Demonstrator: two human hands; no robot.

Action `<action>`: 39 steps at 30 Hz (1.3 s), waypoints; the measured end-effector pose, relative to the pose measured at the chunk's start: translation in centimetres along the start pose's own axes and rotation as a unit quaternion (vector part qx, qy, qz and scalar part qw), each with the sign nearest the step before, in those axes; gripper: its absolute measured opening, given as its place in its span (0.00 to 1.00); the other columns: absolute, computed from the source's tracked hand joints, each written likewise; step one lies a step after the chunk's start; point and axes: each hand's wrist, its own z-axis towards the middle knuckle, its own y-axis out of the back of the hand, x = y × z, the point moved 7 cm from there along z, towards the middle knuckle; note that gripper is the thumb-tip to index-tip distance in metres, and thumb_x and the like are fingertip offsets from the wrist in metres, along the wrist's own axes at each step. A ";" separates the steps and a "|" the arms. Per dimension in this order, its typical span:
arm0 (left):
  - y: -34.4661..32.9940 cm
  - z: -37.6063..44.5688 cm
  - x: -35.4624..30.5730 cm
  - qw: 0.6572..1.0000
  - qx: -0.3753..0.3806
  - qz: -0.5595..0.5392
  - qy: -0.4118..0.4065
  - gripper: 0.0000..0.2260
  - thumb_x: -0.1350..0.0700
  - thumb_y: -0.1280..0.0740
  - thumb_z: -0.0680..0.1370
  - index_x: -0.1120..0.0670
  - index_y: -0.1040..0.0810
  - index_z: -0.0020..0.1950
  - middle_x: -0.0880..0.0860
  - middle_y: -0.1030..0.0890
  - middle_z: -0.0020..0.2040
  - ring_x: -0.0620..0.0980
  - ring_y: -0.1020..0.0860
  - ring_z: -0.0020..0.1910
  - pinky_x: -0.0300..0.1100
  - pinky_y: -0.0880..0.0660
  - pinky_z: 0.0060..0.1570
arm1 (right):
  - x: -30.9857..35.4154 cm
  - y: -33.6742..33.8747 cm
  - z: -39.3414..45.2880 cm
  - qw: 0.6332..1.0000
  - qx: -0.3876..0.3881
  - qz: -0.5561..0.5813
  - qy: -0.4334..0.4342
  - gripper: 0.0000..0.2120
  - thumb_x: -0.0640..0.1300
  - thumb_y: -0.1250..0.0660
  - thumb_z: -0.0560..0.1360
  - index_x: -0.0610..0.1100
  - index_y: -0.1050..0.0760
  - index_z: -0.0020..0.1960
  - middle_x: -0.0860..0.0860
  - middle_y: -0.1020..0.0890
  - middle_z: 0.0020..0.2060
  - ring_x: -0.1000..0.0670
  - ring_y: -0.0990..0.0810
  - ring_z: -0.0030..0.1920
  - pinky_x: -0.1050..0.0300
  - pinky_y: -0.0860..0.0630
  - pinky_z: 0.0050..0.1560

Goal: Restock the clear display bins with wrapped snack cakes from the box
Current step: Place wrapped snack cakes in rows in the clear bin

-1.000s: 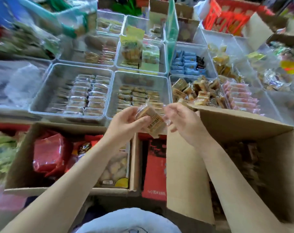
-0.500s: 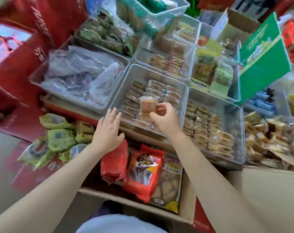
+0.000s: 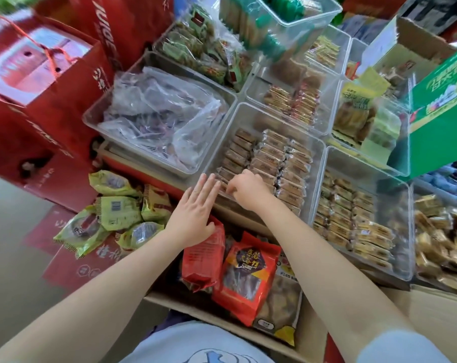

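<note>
Box point(image 3: 222, 307): lower centre of frame, red snack bags held inside.
Left hand point(image 3: 193, 218): fingers straight, spread, hovering at bin's near edge.
Right hand point(image 3: 248, 191): fingers curled onto snack cakes point(image 3: 272, 158), rowed inside the clear bin point(image 3: 319, 150), mid-frame.

A single wide-angle head camera looks steeply down and forward from close above, both forearms running up from the bottom edge to the hands at the near rim of a clear bin point(image 3: 319, 153), straight lines bowing toward the edges.
</note>
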 end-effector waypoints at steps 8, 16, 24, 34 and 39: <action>2.0 0.4 -2.6 0.997 0.000 -0.044 0.057 0.37 0.49 0.37 0.80 0.56 0.52 0.83 0.54 0.55 0.83 0.53 0.61 0.81 0.51 0.53 0.79 | -3.9 3.3 -8.6 0.959 -0.146 0.243 -0.010 0.12 0.41 0.38 0.81 0.45 0.18 0.58 0.49 0.18 0.56 0.50 0.23 0.58 0.57 0.27 0.61; -0.2 -1.5 -28.8 0.964 0.037 -0.230 -0.130 0.30 0.52 0.35 0.80 0.51 0.42 0.81 0.50 0.42 0.81 0.46 0.47 0.80 0.39 0.48 0.76 | -16.7 2.2 -33.4 0.903 -0.274 0.303 -0.129 0.08 0.40 0.31 0.78 0.48 0.15 0.52 0.58 0.15 0.43 0.59 0.18 0.43 0.66 0.24 0.46; -5.7 -9.6 -53.4 0.908 0.078 -0.255 -0.323 0.26 0.47 0.35 0.80 0.43 0.37 0.77 0.41 0.49 0.82 0.43 0.53 0.80 0.46 0.52 0.76 | -34.5 -4.2 -55.8 0.781 -0.402 0.362 -0.312 0.08 0.40 0.35 0.80 0.46 0.17 0.52 0.53 0.17 0.38 0.56 0.18 0.37 0.60 0.19 0.44; -10.1 -8.3 -59.7 0.963 -0.002 -0.174 -0.205 0.29 0.46 0.38 0.77 0.48 0.35 0.78 0.45 0.51 0.83 0.43 0.60 0.81 0.53 0.57 0.80 | -48.0 -20.8 -50.5 0.906 -0.042 0.281 -0.315 0.13 0.40 0.36 0.80 0.44 0.20 0.63 0.48 0.19 0.61 0.46 0.20 0.59 0.56 0.24 0.59; -9.9 -8.4 -59.3 0.967 -0.004 -0.157 -0.201 0.35 0.41 0.41 0.74 0.49 0.39 0.81 0.44 0.52 0.83 0.41 0.60 0.81 0.50 0.56 0.79 | -47.9 -30.9 -47.9 0.914 0.153 0.225 -0.301 0.21 0.44 0.37 0.81 0.43 0.30 0.73 0.43 0.24 0.67 0.41 0.24 0.65 0.51 0.26 0.61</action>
